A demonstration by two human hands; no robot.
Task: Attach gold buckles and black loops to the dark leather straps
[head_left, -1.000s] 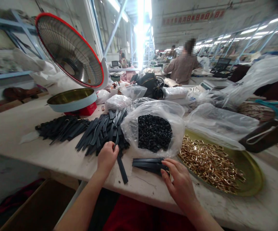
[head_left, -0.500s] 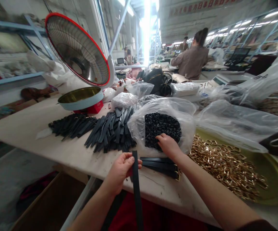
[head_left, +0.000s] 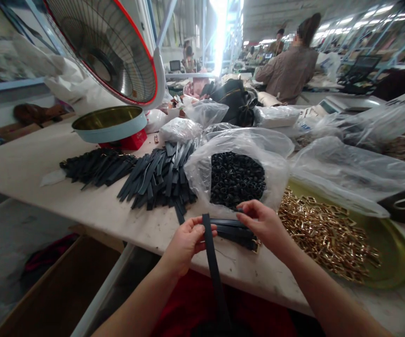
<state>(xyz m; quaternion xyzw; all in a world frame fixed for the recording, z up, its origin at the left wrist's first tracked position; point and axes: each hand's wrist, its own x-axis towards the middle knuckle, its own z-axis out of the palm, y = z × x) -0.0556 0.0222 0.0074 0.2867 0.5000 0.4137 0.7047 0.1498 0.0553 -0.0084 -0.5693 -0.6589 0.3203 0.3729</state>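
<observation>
Pinched in my left hand is the upper end of a long black strap, which hangs down over the table's front edge. My right hand has its thumb and fingers around a small black piece, probably a loop, just in front of the clear plastic bag. Many small black loops fill the bag. Between my hands and behind them lies a stack of black straps with gold buckles at its right end. Loose black straps are heaped left of the bag.
A gold tray of gold metal rings stands at the right. A round tin on a red box and a red-rimmed fan are at the back left. A person is farther back.
My right hand has come out of the bag of loops toward me, now with a small black piece in its fingers. My left hand still holds the strap. The view has shifted slightly.
</observation>
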